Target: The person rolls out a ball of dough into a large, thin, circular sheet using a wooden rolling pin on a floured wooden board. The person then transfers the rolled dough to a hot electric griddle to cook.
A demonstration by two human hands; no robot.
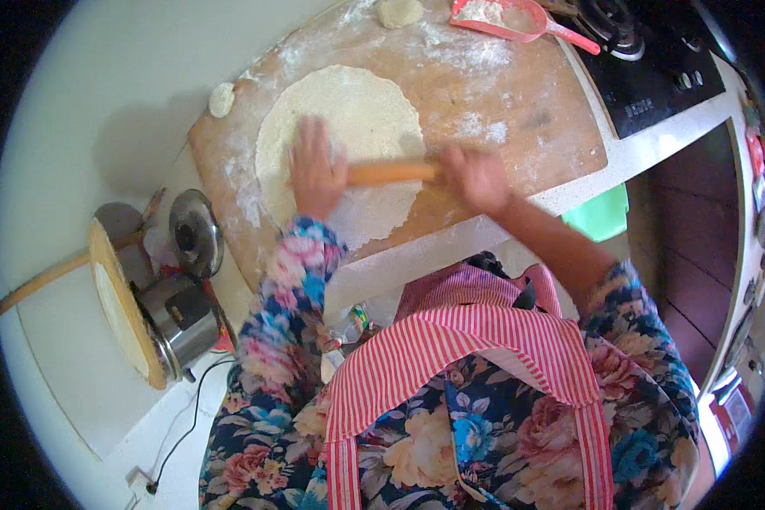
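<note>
A wooden rolling pin [389, 173] lies across a large, thin round of dough [357, 121] on a floured wooden board [535, 95]. My left hand [319, 169] is laid flat over the pin's left part, its fingers stretched out beyond the pin above the dough. Its thumb stands apart from the fingers. At the pin's right end, past the dough's edge, my right hand [475, 178] is curled around the wood. Both hands look blurred, and their palms are hidden.
Two small dough pieces, one [222, 100] at the left edge and another [400, 11] at the far edge, sit on the board. A red scoop [516, 22] with flour lies near the black gas stove [663, 83]. Left stand a steel pot [182, 312] and a glass lid [196, 233].
</note>
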